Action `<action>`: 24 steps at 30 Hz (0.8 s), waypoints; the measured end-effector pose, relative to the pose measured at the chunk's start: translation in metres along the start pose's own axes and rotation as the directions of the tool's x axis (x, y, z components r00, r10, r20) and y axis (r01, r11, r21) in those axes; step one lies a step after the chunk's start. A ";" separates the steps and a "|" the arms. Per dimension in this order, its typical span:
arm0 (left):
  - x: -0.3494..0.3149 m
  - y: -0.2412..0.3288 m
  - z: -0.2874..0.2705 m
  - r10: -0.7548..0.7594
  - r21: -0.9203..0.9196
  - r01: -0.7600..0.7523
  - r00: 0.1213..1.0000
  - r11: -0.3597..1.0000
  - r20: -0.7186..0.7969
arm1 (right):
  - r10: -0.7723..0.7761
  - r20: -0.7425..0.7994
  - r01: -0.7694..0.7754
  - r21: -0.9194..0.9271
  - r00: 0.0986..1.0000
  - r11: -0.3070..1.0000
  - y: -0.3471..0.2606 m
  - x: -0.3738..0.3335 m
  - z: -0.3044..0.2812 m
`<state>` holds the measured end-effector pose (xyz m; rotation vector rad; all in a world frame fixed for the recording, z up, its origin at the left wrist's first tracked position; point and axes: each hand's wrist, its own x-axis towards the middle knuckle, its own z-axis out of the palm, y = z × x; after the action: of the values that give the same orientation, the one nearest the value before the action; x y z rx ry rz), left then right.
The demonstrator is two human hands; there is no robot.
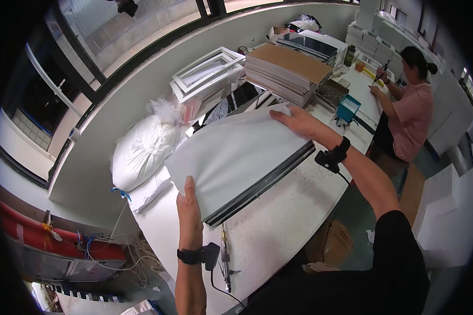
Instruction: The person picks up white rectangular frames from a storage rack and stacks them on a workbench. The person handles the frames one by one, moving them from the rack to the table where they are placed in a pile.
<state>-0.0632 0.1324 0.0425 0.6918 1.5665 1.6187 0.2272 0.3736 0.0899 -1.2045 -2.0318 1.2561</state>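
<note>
Fingers (189, 190) of the left hand (189, 211) and right hand (306, 125) grip opposite ends of a white-topped panel stack (242, 152) between them.

A black short-sleeved top (352, 286) — black wrist straps (188, 255), each with a boxy unit (211, 256) and thin cable (212, 278).

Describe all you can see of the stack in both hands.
The stack is flat and roughly rectangular, its top a pale sheet with soft ripples, perhaps film or paper. Several thin, dark layers show along its near edge. It slants across the view over the white table; whether they touch is unclear. The left hand grips its left end, the right hand its far right corner.
</note>
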 end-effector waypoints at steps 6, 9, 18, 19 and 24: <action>0.089 0.002 0.050 -0.072 -0.033 0.070 0.997 0.997 -0.037 | -0.048 -0.024 0.038 -0.303 0.999 0.952 0.022 0.131 -0.041; 0.122 -0.007 0.066 -0.110 -0.066 0.106 0.992 0.992 -0.058 | 0.003 -0.007 -0.006 -0.450 1.000 0.893 0.030 0.187 -0.054; 0.160 -0.004 0.092 -0.191 -0.056 0.185 0.975 0.981 -0.118 | -0.013 0.058 0.038 -0.464 0.998 0.885 0.037 0.245 -0.058; 0.163 -0.003 0.093 -0.188 -0.050 0.183 0.974 0.982 -0.128 | 0.005 0.063 0.025 -0.463 0.998 0.886 0.037 0.248 -0.056; 0.166 0.006 0.101 -0.175 -0.036 0.171 0.976 0.985 -0.133 | -0.005 0.055 0.031 -0.489 0.998 0.872 0.047 0.264 -0.050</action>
<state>-0.0751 0.3262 0.0376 0.4267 1.6519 1.5791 0.1507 0.6332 0.0569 -1.3720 -2.4871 0.7810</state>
